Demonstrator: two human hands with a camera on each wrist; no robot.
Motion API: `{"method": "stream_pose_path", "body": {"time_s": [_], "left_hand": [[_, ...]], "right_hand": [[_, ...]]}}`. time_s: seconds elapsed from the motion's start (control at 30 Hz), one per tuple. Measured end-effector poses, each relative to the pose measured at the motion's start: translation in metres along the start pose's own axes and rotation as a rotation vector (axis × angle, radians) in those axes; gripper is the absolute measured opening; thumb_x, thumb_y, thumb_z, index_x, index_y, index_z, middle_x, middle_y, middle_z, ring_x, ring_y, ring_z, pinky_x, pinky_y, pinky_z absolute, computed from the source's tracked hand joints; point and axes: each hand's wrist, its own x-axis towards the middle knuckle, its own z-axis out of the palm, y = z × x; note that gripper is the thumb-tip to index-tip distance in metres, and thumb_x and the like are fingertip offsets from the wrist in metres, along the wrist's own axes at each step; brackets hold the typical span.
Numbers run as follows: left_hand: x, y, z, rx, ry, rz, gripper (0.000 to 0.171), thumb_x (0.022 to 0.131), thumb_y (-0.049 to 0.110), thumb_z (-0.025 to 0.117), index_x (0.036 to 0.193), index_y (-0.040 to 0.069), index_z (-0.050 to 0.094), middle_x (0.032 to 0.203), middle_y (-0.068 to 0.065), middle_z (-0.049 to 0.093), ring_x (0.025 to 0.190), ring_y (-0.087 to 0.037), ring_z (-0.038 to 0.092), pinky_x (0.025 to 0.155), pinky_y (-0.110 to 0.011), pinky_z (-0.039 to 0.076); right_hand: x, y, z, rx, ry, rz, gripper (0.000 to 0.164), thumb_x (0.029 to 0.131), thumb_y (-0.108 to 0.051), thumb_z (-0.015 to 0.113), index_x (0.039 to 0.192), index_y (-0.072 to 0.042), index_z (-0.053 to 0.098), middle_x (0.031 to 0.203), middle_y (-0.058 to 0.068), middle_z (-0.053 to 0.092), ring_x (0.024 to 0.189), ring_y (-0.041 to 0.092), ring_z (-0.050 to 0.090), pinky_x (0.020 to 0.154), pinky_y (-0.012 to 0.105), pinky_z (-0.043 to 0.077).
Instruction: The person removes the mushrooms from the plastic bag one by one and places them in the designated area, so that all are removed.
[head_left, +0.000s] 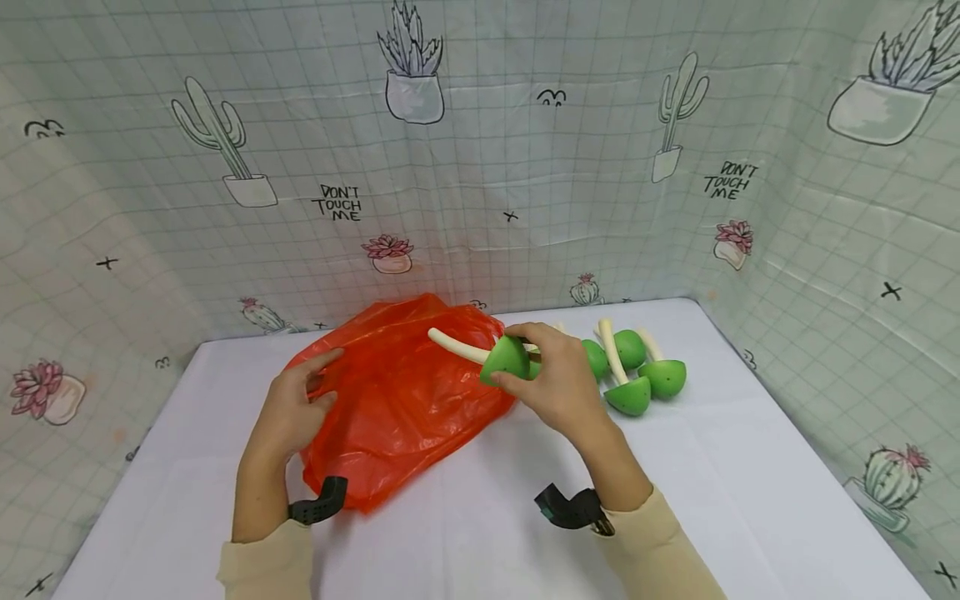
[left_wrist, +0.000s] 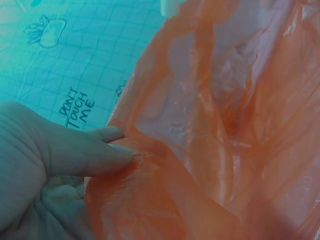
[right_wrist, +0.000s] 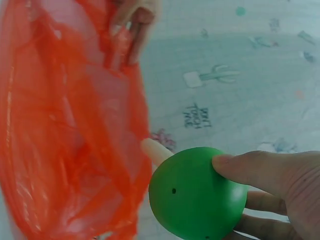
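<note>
A thin red plastic bag (head_left: 405,400) lies spread on the table, rising toward the back. My left hand (head_left: 288,414) is at its left side; in the left wrist view, thumb and fingers pinch the bag's edge (left_wrist: 145,170). Above the bag's right side, my right hand (head_left: 561,379) holds a green mushroom-shaped toy (head_left: 506,360) by its domed cap, the cream stem pointing left over the bag. Small dark dots mark the cap (right_wrist: 197,195) in the right wrist view. Some fingers of the right hand are hidden behind the cap.
Several more green mushroom-shaped toys (head_left: 628,397) lie close together right of my right hand, some partly hidden by it. The white table (head_left: 465,533) backs onto a hanging cloth (head_left: 510,167) printed with cacti, with another cloth side at the right.
</note>
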Motion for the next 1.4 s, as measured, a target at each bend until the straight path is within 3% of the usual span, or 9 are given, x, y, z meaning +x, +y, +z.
{"method": "stream_pose_path", "body": {"time_s": [0.3,0.63,0.93,1.27,1.4], "left_hand": [[-0.002,-0.001,0.000,0.004,0.000,0.000,0.062,0.100,-0.008,0.055,0.160,0.003,0.043,0.158,-0.028,0.042,0.137,-0.052,0.049,0.103,-0.059,0.051],[0.000,0.000,0.003,-0.009,-0.008,-0.001,0.062,0.100,-0.010,0.056,0.159,0.002,0.043,0.158,-0.028,0.042,0.137,-0.052,0.048,0.103,-0.059,0.050],[0.000,-0.001,0.003,-0.006,-0.012,-0.001,0.062,0.100,-0.009,0.056,0.159,0.003,0.043,0.159,-0.028,0.041,0.137,-0.052,0.048,0.104,-0.059,0.050],[0.001,-0.003,0.004,-0.004,-0.010,0.011,0.061,0.101,-0.008,0.056,0.159,0.001,0.043,0.158,-0.028,0.042,0.138,-0.052,0.048,0.104,-0.057,0.051],[0.001,-0.002,0.004,-0.003,-0.013,0.012,0.060,0.101,-0.009,0.055,0.159,0.000,0.043,0.158,-0.028,0.042,0.138,-0.052,0.048,0.104,-0.057,0.050]], "right_hand": [[0.001,0.009,-0.031,-0.031,0.121,0.008,0.053,0.074,-0.002,0.094,0.121,0.006,0.071,0.119,0.019,0.073,0.115,0.036,0.071,0.087,0.048,0.063],[-0.001,0.044,-0.059,-0.086,0.274,0.096,0.051,0.078,-0.003,0.093,0.122,0.008,0.071,0.118,0.024,0.074,0.115,0.039,0.070,0.086,0.054,0.062],[-0.003,0.069,-0.080,-0.103,0.317,0.250,0.048,0.085,-0.007,0.088,0.127,0.007,0.068,0.123,0.025,0.072,0.123,0.038,0.066,0.095,0.051,0.060],[-0.012,0.108,-0.107,-0.119,0.353,0.463,0.057,0.091,-0.017,0.083,0.140,0.004,0.063,0.135,0.025,0.067,0.131,0.038,0.061,0.103,0.049,0.055],[-0.019,0.124,-0.120,-0.125,0.376,0.536,0.059,0.093,-0.022,0.082,0.143,0.002,0.061,0.137,0.026,0.066,0.139,0.041,0.050,0.118,0.053,0.039]]}}
